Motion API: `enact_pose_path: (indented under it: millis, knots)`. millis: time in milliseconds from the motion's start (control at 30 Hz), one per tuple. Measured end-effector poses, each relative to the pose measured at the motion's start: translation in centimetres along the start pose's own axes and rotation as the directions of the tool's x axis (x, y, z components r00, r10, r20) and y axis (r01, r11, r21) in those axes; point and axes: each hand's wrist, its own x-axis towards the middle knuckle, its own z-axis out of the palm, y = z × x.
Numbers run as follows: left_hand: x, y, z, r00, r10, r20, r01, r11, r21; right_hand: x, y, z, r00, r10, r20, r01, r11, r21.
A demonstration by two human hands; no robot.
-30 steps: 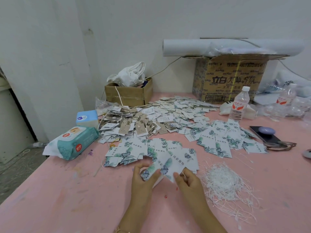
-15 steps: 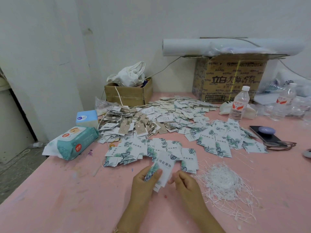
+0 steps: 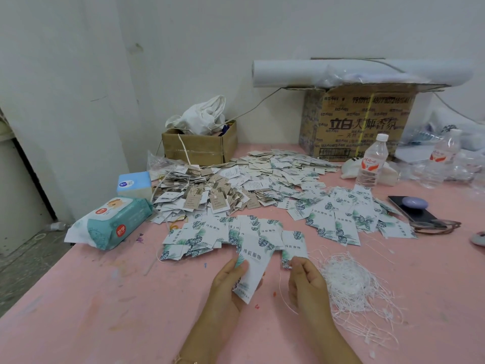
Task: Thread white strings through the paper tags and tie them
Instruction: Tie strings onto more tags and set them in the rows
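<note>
1. We hold one leaf-print tag (image 3: 253, 266) just above the pink table (image 3: 105, 298), near the row of loose tags (image 3: 210, 232). It is tilted toward us, probably for threading; we can't see the hole.
2. Left hand (image 3: 228, 282): fingers curled round the tag's left edge, gripping it.
3. Right hand (image 3: 308, 281): fingertips pinch a single white string (image 3: 280, 287), which dangles beside the tag.
4. String pile (image 3: 349, 285) lies just right of that hand, probably for quick refills.
</note>
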Motion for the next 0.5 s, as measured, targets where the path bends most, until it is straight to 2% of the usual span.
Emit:
enact_pose_path:
  millis: [133,233,300,367,433,500]
  knots:
    - [-0.3,-0.2,0.3,0.995,-0.061,0.079,0.053,0.993,0.106,0.3,-0.1,0.1,0.999,0.042,0.007,-0.043,0.959,0.279]
    - [-0.4,-0.5,0.3,0.988,-0.081,0.128,0.066,0.991,0.118,0.3,-0.1,0.7,0.986,0.110,0.123,-0.157,0.852,0.499]
    - [-0.3,-0.7,0.2,0.986,-0.085,0.145,0.064,0.988,0.143,0.2,0.0,0.8,0.981,0.103,0.165,-0.168,0.878,0.449]
    - [-0.3,-0.8,0.2,0.984,-0.092,0.153,0.060,0.977,0.203,0.1,0.3,0.7,0.986,0.070,0.151,-0.106,0.962,0.251]
    - [-0.3,-1.0,0.2,0.983,-0.103,0.154,0.061,0.966,0.252,-0.2,0.3,0.9,0.984,0.024,0.177,-0.040,0.995,0.086]
    - [-0.3,-1.0,0.2,0.984,-0.108,0.141,0.065,0.959,0.277,-0.6,0.3,1.1,0.977,0.024,0.212,-0.036,0.998,0.051]
